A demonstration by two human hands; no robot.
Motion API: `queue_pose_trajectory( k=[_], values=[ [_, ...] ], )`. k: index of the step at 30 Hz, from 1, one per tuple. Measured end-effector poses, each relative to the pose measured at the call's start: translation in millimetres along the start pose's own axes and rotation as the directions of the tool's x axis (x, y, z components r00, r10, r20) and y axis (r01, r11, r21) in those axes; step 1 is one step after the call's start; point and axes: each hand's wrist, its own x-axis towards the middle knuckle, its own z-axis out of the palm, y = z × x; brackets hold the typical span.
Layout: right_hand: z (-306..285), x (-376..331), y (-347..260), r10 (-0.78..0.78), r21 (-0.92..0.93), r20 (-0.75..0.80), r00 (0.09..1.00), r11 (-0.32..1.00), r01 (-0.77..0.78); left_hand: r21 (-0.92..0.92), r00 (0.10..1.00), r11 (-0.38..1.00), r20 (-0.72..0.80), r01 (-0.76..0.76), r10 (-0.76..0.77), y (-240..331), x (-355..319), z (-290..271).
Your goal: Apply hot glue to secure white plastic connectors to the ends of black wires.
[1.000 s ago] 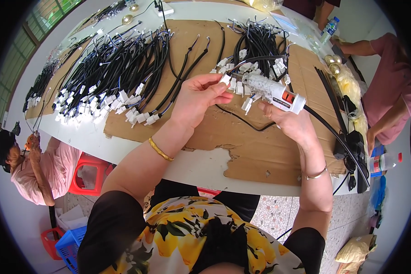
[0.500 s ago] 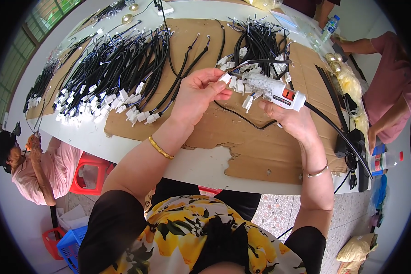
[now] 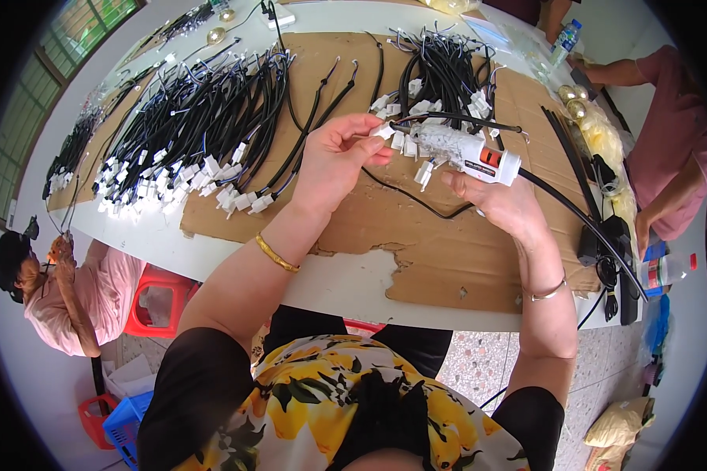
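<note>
My left hand point(image 3: 336, 161) pinches a small white connector point(image 3: 383, 131) on the end of a black cable point(image 3: 416, 200) that loops across the brown cardboard sheet point(image 3: 416, 251). My right hand point(image 3: 501, 202) grips a white glue gun point(image 3: 465, 154) with a red label, its nozzle aimed left at the connector. The gun's thick black cord point(image 3: 581, 220) runs off to the right. A pile of black cables with white connectors point(image 3: 440, 82) lies just beyond both hands.
Rows of finished black cables with white plugs point(image 3: 196, 141) cover the table's left side. Another person's arm in pink point(image 3: 675, 157) rests at the right edge, beside plastic bottles point(image 3: 664, 271). A seated person point(image 3: 63, 282) and a red stool point(image 3: 153, 302) are at lower left.
</note>
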Motion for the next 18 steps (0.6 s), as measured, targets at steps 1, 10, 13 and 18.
queue_pose_trajectory(
  k=[1,10,13,18],
  values=[
    [0.1,-0.3,-1.0,0.000,0.001,-0.001,1.000,1.000,0.000,0.014,1.000,1.000,-0.004,-0.001,0.001,0.2,0.2,0.3],
    [0.3,2.1,6.8,-0.062,0.019,-0.006,0.998,0.998,0.062,0.080,1.000,0.997,0.001,-0.021,0.021,-2.0,1.1,-0.2],
    [-0.3,1.7,4.7,-0.080,-0.013,-0.002,0.997,0.997,0.080,0.077,1.000,0.997,-0.001,-0.011,0.011,-1.2,0.5,-0.3],
    [-0.2,3.6,8.4,-0.066,-0.024,-0.003,0.998,0.998,0.066,0.033,1.000,0.999,0.003,0.018,-0.018,-1.9,1.5,-1.6]
  ],
)
